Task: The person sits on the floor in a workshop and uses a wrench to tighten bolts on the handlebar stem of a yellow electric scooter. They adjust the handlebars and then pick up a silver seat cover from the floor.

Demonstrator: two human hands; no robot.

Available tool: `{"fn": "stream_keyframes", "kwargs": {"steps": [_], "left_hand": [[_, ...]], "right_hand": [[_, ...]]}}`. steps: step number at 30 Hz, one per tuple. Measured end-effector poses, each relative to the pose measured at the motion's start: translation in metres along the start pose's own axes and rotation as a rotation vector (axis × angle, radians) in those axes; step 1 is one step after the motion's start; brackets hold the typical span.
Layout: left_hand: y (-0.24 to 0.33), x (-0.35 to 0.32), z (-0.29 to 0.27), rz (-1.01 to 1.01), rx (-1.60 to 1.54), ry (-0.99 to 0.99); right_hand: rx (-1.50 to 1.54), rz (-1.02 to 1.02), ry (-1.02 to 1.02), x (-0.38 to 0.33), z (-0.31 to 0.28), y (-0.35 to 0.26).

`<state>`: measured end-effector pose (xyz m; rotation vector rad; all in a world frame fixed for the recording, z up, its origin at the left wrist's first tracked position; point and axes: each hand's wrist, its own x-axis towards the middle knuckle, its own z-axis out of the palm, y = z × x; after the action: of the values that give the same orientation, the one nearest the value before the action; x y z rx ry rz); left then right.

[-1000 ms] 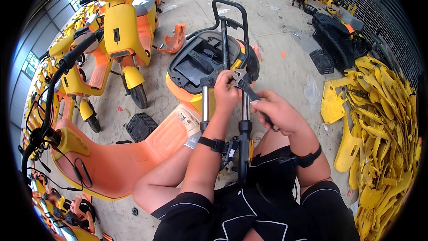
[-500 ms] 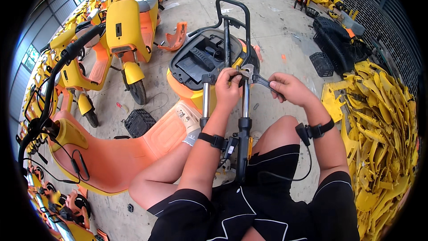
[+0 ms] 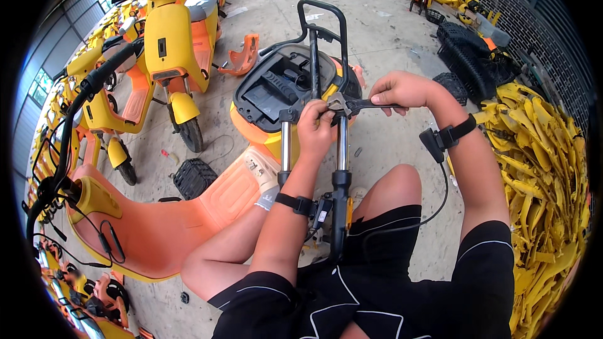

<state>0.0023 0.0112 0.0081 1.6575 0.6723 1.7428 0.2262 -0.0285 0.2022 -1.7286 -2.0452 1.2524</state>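
A scooter's front fork (image 3: 342, 144), with two shiny tubes and black lower legs, stands upside down between my knees. An adjustable wrench (image 3: 364, 104) lies across the fork's crown, its jaws around a part I cannot make out. My right hand (image 3: 402, 93) is closed on the end of its handle, to the right of the fork. My left hand (image 3: 314, 129) is closed at the crown between the two tubes, thumb and fingertips beside the wrench's jaws. What it pinches is hidden. A black steering tube and looped frame (image 3: 345, 34) extend beyond the crown.
A scooter body with an open black seat compartment (image 3: 276, 85) lies just beyond the fork. An orange scooter footboard (image 3: 232, 182) is at my left, near a black basket (image 3: 193, 179). Yellow scooters (image 3: 169, 37) stand behind; yellow panels (image 3: 534, 201) are heaped at right.
My right hand has swung the wrench handle upward and away from me, so it now points straight right. My left hand stays at the crown. The view has shifted slightly.
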Motion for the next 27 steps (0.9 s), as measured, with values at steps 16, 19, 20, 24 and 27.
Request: {"fn": "stream_keyframes", "kwargs": {"steps": [16,19,20,24,27], "left_hand": [[0.013,0.003,0.002,0.021,0.108,0.036],[0.013,0.002,0.001,0.005,0.12,0.022],[0.013,0.002,0.001,0.006,0.125,0.016],[0.012,0.003,0.001,0.012,0.12,0.02],[0.012,0.003,0.002,0.015,0.093,0.023]], "right_hand": [[-0.111,0.031,-0.129,0.028,-0.012,-0.005],[-0.102,0.026,-0.081,0.021,-0.005,-0.008],[-0.095,0.019,-0.087,0.018,-0.004,-0.009],[-0.034,0.083,-0.105,0.004,0.006,-0.012],[0.155,0.134,-0.129,-0.012,0.022,-0.007]]}}
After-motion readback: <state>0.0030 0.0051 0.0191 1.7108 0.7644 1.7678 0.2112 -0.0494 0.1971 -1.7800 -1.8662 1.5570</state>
